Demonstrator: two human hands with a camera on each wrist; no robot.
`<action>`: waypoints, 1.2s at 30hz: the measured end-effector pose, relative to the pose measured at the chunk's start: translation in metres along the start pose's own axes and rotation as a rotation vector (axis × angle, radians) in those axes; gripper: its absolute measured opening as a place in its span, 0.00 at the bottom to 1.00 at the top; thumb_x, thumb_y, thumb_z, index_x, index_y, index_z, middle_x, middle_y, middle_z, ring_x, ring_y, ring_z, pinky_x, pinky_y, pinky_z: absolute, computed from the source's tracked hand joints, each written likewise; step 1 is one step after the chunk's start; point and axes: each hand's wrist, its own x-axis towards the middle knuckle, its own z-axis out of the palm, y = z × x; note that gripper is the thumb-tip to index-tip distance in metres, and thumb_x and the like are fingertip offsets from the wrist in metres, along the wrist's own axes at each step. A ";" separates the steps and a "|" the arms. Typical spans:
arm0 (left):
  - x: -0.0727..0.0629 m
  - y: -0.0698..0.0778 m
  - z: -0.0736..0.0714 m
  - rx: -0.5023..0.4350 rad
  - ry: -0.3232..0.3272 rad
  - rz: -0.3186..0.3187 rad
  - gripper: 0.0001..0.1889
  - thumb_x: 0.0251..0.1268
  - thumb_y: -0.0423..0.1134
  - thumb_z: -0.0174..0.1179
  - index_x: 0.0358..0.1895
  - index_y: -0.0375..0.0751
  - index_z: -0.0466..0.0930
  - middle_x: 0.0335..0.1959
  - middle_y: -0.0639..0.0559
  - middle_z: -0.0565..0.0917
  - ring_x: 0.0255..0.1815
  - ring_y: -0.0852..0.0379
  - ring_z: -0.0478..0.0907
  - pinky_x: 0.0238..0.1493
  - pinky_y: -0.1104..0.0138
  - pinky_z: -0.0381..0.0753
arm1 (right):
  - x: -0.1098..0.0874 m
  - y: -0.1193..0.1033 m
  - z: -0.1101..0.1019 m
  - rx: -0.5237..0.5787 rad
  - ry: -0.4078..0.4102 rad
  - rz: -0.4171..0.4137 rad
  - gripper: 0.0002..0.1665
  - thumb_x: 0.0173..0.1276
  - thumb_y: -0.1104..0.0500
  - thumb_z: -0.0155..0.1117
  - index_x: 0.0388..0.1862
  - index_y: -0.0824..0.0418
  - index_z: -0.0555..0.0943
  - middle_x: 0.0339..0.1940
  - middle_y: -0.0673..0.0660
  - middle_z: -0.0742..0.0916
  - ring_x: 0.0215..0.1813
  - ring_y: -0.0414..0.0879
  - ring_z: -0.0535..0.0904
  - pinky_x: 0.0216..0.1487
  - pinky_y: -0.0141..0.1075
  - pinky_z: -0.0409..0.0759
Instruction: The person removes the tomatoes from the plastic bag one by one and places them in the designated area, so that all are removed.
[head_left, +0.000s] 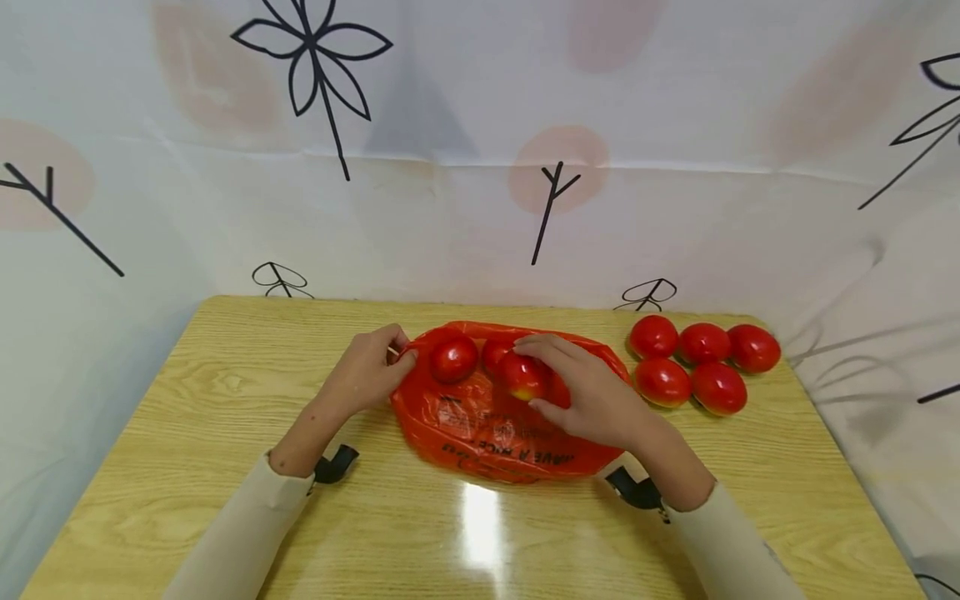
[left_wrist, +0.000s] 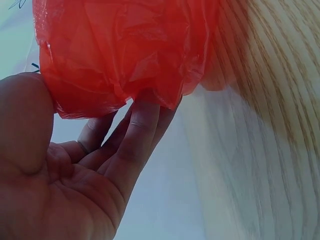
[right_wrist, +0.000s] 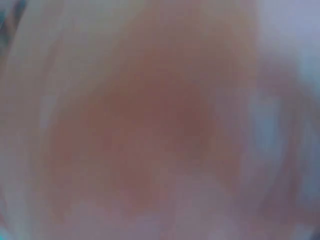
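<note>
On my head cam I've got the left hand (head_left: 363,371) pinching the rim of a red plastic bag (head_left: 480,433) on the wooden table (head_left: 247,392). Right hand's (head_left: 592,392) fingers and thumb are curled round a glossy red fruit (head_left: 522,379) at its mouth, two more fruits (head_left: 453,358) beside it. Five others (head_left: 663,382) sit just right.

The head view looks forward and down from above the left hand (head_left: 367,371) and right hand (head_left: 588,392), sharing the red bag (head_left: 480,421) with the close left wrist view, the right wrist view being blurred.
</note>
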 end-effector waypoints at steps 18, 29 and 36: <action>0.001 -0.002 -0.001 0.014 0.088 -0.057 0.06 0.75 0.38 0.58 0.42 0.38 0.79 0.34 0.45 0.85 0.25 0.52 0.76 0.25 0.64 0.80 | -0.020 0.017 -0.022 0.023 0.146 0.032 0.42 0.62 0.62 0.80 0.74 0.55 0.74 0.74 0.51 0.79 0.73 0.53 0.76 0.67 0.55 0.81; 0.001 -0.004 0.000 0.016 0.106 -0.056 0.06 0.75 0.38 0.57 0.41 0.38 0.79 0.32 0.45 0.84 0.24 0.53 0.75 0.25 0.64 0.78 | -0.045 0.025 -0.040 -0.058 0.280 0.032 0.49 0.55 0.66 0.84 0.75 0.58 0.73 0.74 0.55 0.79 0.72 0.54 0.76 0.68 0.17 0.65; 0.001 -0.002 -0.001 0.014 0.103 -0.066 0.07 0.75 0.38 0.57 0.41 0.38 0.79 0.31 0.45 0.83 0.24 0.52 0.73 0.25 0.63 0.77 | -0.064 0.031 -0.048 -0.084 0.368 0.052 0.53 0.48 0.70 0.86 0.75 0.60 0.74 0.73 0.57 0.80 0.72 0.56 0.76 0.68 0.16 0.65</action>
